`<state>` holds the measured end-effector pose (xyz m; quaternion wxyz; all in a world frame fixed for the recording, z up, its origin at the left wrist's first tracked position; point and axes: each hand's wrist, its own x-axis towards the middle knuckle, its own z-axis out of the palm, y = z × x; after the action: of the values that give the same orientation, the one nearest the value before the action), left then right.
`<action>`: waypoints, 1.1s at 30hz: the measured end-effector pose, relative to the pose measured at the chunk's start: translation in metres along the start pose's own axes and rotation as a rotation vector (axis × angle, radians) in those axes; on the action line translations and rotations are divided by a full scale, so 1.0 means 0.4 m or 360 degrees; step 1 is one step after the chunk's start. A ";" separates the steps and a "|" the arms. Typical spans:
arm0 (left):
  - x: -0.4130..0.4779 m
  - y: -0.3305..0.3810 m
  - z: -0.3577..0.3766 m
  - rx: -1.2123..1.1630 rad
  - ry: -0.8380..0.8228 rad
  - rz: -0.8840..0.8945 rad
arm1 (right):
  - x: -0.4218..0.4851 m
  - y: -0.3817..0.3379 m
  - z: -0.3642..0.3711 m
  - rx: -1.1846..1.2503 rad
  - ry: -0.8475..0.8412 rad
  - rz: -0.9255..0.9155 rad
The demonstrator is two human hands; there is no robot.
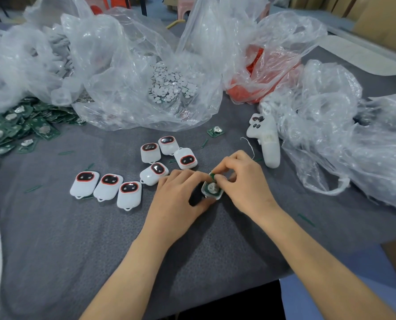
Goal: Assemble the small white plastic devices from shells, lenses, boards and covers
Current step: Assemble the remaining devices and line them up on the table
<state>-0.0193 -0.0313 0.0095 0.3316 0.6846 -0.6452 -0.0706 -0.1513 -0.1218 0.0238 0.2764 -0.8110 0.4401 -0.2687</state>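
A grey table (53, 250) is filling the view. Crumpled clear bags are lying across it from 10 to 3 o'clock: one at 12 (127, 72) is holding white discs (171, 84) and one at 1 (266, 72) is holding red parts. A heap of green boards (19, 125) is spreading at 9 o'clock. The left hand (176, 197), fingers curled, is gripping an open white shell (221, 197) just past centre toward 3 o'clock. The right hand (243, 181) is pinching the far edge of the green board (212, 187) sitting in that shell. A white controller (267, 139) is lying at 2 o'clock. Seven closed white devices (106, 188) are sitting between 9 and 12 of the hands. One loose board (215, 131) is lying at 12 of the hands
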 end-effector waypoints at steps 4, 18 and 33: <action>-0.001 -0.001 0.001 -0.0007 -0.0005 -0.0003 | -0.007 0.004 0.010 0.0075 0.0049 0.0010; 0.000 0.005 -0.004 0.0024 -0.0015 0.0018 | -0.017 0.022 0.006 0.0420 0.0136 0.0087; 0.000 -0.005 0.003 -0.0017 -0.0029 -0.0042 | 0.007 0.013 -0.030 0.0778 -0.0035 0.0298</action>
<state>-0.0181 -0.0318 0.0077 0.3284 0.6906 -0.6388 -0.0847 -0.1610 -0.1290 0.0292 0.4926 -0.6788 0.4321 -0.3315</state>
